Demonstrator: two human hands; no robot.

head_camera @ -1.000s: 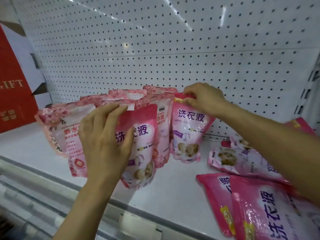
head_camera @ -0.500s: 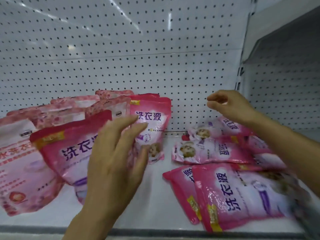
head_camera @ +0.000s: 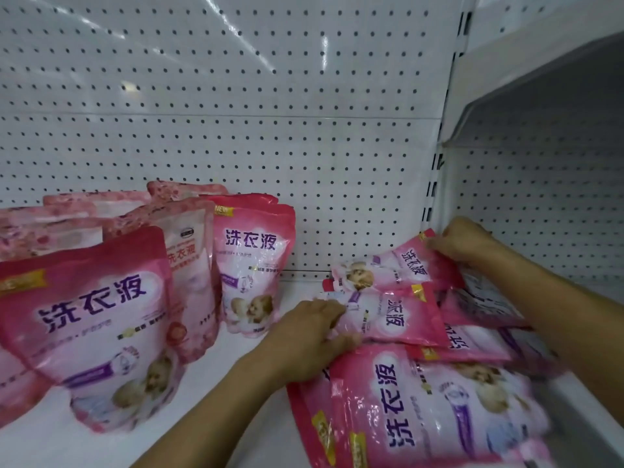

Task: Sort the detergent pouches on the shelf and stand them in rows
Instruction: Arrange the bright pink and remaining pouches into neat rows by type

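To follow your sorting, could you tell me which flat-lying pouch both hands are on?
The middle pouch in the flat pile, held at opposite ends.

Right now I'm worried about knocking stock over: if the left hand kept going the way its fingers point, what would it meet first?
The left hand points right and already touches the flat-lying pink detergent pouch; pushing on would likely shove it into the pile.

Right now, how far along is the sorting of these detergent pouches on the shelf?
Partly done. Several standing pouches are already upright in rows at the left, against the pegboard back. In hand: the left hand grips one lying pouch, and the right hand holds the top of another. Left: the pile of flat pouches at the right.
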